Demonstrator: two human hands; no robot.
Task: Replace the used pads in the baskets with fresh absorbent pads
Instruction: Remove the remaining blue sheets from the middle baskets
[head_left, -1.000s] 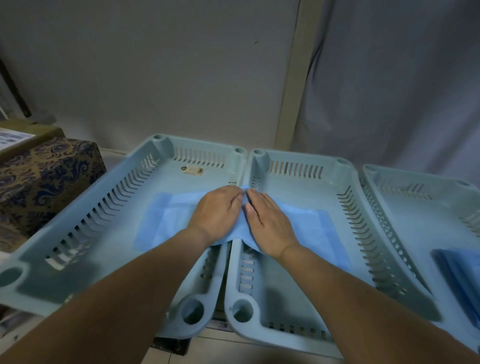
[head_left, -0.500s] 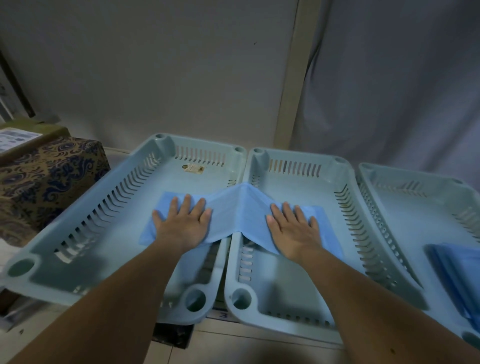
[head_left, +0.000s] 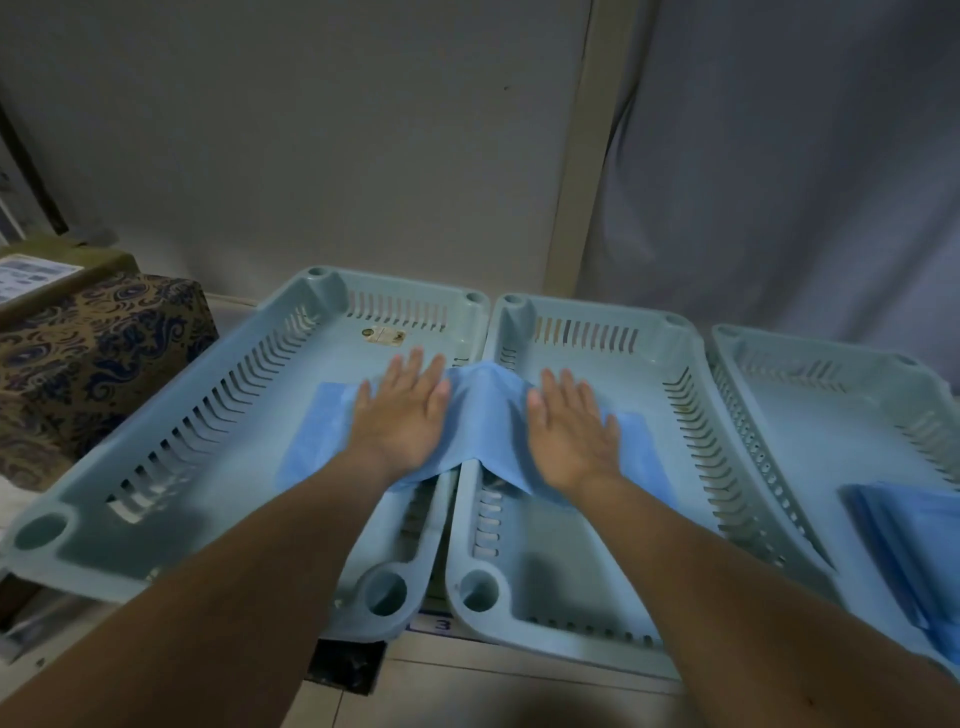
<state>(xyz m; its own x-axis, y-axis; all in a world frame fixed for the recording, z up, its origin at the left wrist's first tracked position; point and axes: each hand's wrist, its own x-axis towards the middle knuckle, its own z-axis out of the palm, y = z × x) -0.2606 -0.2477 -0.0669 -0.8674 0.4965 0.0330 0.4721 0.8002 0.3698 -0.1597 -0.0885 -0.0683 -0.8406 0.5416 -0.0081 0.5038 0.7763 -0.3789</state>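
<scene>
A blue absorbent pad (head_left: 485, 410) drapes over the touching rims of two pale blue slotted baskets. One half lies in the left basket (head_left: 218, 431), the other half in the middle basket (head_left: 675, 415). My left hand (head_left: 402, 415) rests flat, fingers spread, on the pad's left half. My right hand (head_left: 569, 423) lies flat on the right half. Neither hand grips anything. A third basket (head_left: 831, 395) at the right holds a stack of folded blue pads (head_left: 914, 545).
A box with a brown and blue pattern (head_left: 88, 358) stands left of the baskets, with another box and a paper label behind it. A grey wall and a grey curtain (head_left: 779, 182) rise behind. Tiled floor shows below the front rims.
My hands went from side by side at the pad's middle ridge to apart, spreading the pad flat. Since half a second ago they have slid a little further from me along the pad.
</scene>
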